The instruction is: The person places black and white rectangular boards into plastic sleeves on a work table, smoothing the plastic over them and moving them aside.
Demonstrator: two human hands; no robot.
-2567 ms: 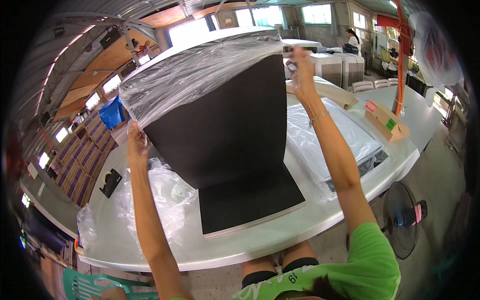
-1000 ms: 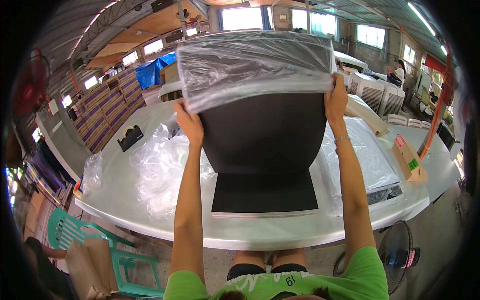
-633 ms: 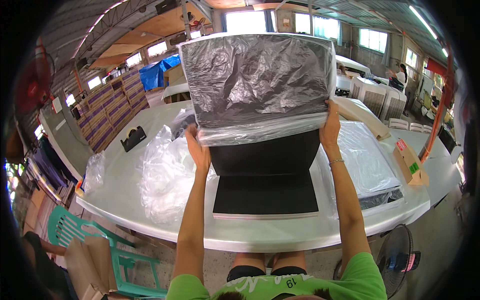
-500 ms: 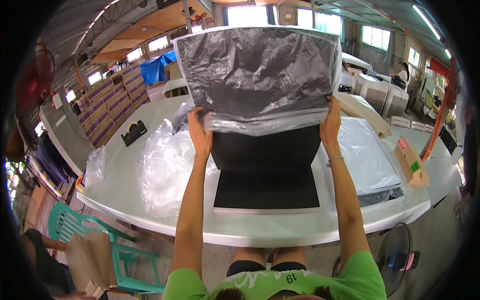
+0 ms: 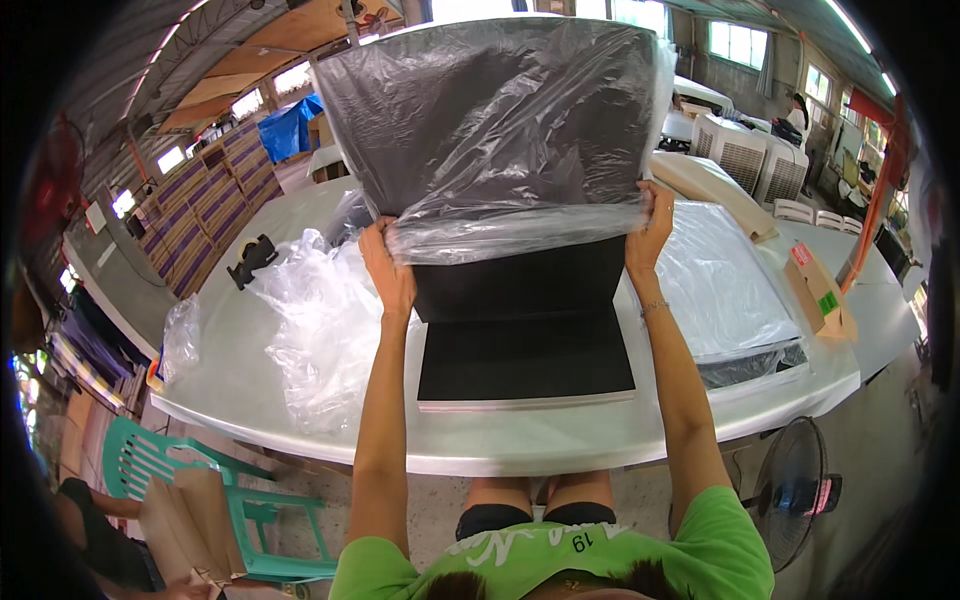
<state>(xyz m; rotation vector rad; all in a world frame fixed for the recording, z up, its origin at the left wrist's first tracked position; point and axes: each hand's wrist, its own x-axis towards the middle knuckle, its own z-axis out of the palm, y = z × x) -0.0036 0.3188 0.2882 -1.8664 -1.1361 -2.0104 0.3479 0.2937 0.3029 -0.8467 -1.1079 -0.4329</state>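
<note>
A large flat black board stands raised at a tilt, its upper part covered by a clear plastic bag. My left hand grips the bag's lower left edge, and my right hand grips the lower right edge, fingers closed on the plastic at both sides. Below the bag's gathered edge the black surface is bare. Another black panel with a pale front edge lies flat on the table beneath it. Crumpled clear plastic lies left of my left forearm.
The pale table carries a black tape dispenser at left, a plastic-wrapped flat stack at right, and a cardboard piece. A green chair and a person holding brown cardboard are at lower left; a fan stands lower right.
The bag's lower edge and both hands have shifted slightly left in the picture. The plastic over the board looks more stretched, with diagonal creases. Both hands still grip it.
</note>
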